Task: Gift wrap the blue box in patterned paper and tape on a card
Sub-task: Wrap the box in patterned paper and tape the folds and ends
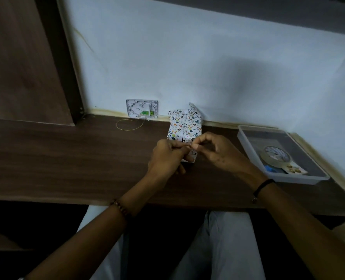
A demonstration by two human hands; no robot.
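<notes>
The dark table (66,158) carries a clear tray (296,179) at the right. Left of it, near the wall, lies the box (184,126), wrapped in patterned paper. The left hand (163,156) and right hand (218,152) each hold a pinching grip on the paper at its near end. A tape roll (274,155) lies in the tray.

My feed is dim with a bluish cast. The pale wall (187,57) takes most of the light, and a broad soft shadow lies on it right of centre. The dark worktop (66,158) swallows detail; the left hand (165,156) and right hand (216,152) look murky. Print on the patterned paper (184,126) is soft. Straight edges bow near the borders.
</notes>
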